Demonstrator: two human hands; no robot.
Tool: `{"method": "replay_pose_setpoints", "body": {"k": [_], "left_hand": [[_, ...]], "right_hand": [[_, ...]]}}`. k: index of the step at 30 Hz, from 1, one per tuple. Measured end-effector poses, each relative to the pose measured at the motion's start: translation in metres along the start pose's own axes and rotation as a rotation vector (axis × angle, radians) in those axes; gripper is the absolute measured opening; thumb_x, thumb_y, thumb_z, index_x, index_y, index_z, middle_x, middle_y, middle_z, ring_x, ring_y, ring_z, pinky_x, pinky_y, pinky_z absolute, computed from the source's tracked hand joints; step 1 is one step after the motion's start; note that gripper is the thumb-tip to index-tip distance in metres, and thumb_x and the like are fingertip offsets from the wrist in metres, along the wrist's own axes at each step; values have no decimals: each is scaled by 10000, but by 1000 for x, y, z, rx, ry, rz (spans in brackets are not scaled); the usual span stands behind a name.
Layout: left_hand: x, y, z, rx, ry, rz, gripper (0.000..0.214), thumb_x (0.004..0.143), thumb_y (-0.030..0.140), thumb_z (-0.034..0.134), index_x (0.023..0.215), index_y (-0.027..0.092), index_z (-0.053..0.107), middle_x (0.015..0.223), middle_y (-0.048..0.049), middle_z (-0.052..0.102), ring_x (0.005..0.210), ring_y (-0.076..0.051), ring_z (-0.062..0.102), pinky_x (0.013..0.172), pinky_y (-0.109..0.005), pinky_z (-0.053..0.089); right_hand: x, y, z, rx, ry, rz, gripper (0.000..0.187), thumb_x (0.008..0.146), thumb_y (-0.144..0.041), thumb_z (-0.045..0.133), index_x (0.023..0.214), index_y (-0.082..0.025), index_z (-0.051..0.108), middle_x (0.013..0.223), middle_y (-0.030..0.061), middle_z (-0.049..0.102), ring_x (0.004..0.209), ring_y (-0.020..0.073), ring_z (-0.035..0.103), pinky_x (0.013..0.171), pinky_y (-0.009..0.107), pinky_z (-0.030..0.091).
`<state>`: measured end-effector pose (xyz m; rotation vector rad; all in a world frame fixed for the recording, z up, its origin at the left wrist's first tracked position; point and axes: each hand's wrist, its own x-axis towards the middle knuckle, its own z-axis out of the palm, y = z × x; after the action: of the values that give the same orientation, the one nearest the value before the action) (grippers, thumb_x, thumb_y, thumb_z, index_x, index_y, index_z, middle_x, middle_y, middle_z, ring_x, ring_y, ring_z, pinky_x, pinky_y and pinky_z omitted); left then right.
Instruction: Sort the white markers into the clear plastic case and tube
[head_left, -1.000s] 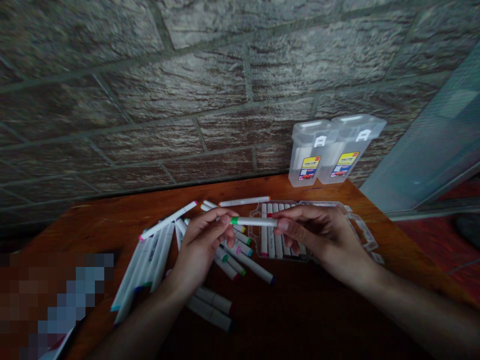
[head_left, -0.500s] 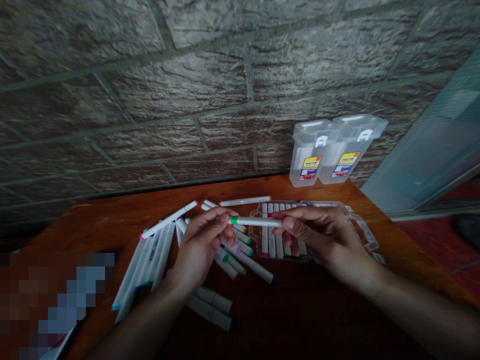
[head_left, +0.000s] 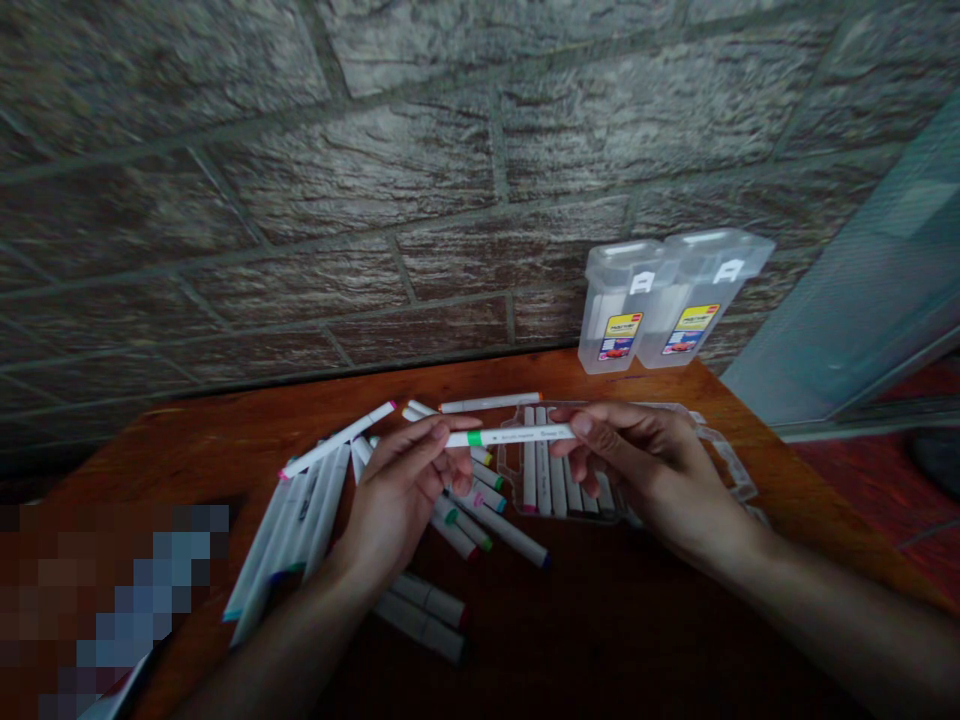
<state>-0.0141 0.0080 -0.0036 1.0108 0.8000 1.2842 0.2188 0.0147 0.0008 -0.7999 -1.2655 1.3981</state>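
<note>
A white marker with a green band (head_left: 517,436) lies level between my two hands, printed lettering facing me. My left hand (head_left: 405,480) pinches its left end, and my right hand (head_left: 645,455) grips its right end between thumb and fingers. Below and behind my right hand is an open clear plastic marker case (head_left: 514,480) with several white markers in a row; my hand hides part of it. Loose white markers with coloured ends (head_left: 517,535) lie around and under my left hand. Another bunch of markers (head_left: 292,515) lies to its left.
Two translucent plastic boxes (head_left: 611,290) with yellow labels stand upright against the stone wall (head_left: 450,170) at the back right of the wooden table (head_left: 225,415). A single marker (head_left: 491,402) with orange ends lies behind my hands. Two more markers (head_left: 420,625) lie near the front.
The marker has been turned about its length, so its printed lettering now shows. It has shifted slightly right, and both hands keep hold of its ends.
</note>
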Motion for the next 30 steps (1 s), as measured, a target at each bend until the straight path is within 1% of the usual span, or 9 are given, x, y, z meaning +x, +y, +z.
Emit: {"method": "replay_pose_setpoints", "body": {"k": [4,7,12,19,24,27,30], "left_hand": [[-1,0,0,-1,-42,-12,259,982,237,604,1109,106,789,731,-62,708,608,-133,582,606,-254,473],[-2,1,0,-15,-73,-18,283,993,239,587,1157,106,776,773,-85,734,626,-141,594,610,-257,471],[-5,2,1,-38,-136,1,315,1004,228,570,1227,109,758,852,-127,776,623,-141,594,616,-265,467],[-7,4,6,-60,-213,32,323,992,229,616,1283,174,746,968,-139,802,629,-122,603,621,-255,483],[-6,2,7,-11,-227,68,318,995,261,643,1295,227,741,1000,-119,813,619,-106,614,605,-237,501],[-6,1,7,51,-218,85,311,1000,283,645,1292,235,742,1003,-116,817,619,-106,627,593,-232,510],[-6,0,5,91,-180,96,297,997,295,654,1269,232,755,991,-111,822,616,-106,629,592,-233,518]], "right_hand": [[3,3,-3,77,55,4,216,875,-378,811,794,-179,791,695,22,728,546,94,613,476,169,503],[5,5,-5,128,100,40,210,843,-371,843,789,-173,795,745,39,765,545,92,629,462,162,505],[7,3,-6,210,147,125,218,773,-356,899,775,-162,799,717,42,767,531,87,634,446,148,501],[10,1,-5,296,189,222,262,694,-350,947,723,-144,788,675,40,756,498,74,615,423,131,487],[11,0,-4,299,201,220,284,657,-351,963,713,-141,781,663,38,753,487,73,612,416,129,485],[11,-1,-4,268,208,198,287,681,-366,947,701,-141,769,665,39,752,489,76,612,416,133,484],[10,0,-5,233,212,166,283,713,-375,925,700,-145,762,665,38,747,493,80,613,422,140,488]]}}
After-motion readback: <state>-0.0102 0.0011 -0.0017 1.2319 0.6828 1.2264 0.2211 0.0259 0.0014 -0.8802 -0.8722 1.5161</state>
